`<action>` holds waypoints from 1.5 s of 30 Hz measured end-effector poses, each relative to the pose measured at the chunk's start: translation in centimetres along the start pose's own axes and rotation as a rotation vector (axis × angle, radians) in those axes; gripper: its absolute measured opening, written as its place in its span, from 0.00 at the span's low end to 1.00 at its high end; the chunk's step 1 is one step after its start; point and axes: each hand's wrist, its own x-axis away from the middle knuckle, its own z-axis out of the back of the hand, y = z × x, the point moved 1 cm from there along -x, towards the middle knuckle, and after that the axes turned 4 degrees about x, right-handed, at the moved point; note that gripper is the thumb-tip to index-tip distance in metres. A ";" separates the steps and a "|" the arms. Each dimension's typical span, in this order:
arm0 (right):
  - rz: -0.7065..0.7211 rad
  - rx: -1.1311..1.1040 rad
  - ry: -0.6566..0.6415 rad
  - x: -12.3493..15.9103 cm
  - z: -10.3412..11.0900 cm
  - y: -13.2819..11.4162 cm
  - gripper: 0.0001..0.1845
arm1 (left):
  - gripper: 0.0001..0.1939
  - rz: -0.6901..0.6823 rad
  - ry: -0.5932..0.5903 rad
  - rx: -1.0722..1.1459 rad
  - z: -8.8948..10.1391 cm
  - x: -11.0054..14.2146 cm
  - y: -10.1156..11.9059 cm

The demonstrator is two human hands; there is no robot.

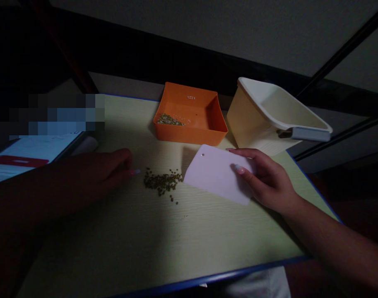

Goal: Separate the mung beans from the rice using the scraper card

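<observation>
Though grains (162, 181) dot the blue-edged desk (207, 231), the wall (207, 33) behind is dim.

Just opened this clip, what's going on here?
A person's right hand grips a white plastic scraper beside a small heap of green-brown seeds on a pale table. Their empty left hand lies just across the heap. Behind, an orange tray holds more seeds, next to a tilted cream plastic tub.

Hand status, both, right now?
Left hand: open, empty, fingers loosely curled beside a pile of small dark-green seeds.
Right hand: closed, holding a white plastic dough scraper.
</observation>
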 end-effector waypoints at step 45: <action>0.097 -0.142 -0.206 0.8 0.2 -1.2 0.20 | 0.29 0.040 0.004 -0.024 -0.4 -0.6 -0.7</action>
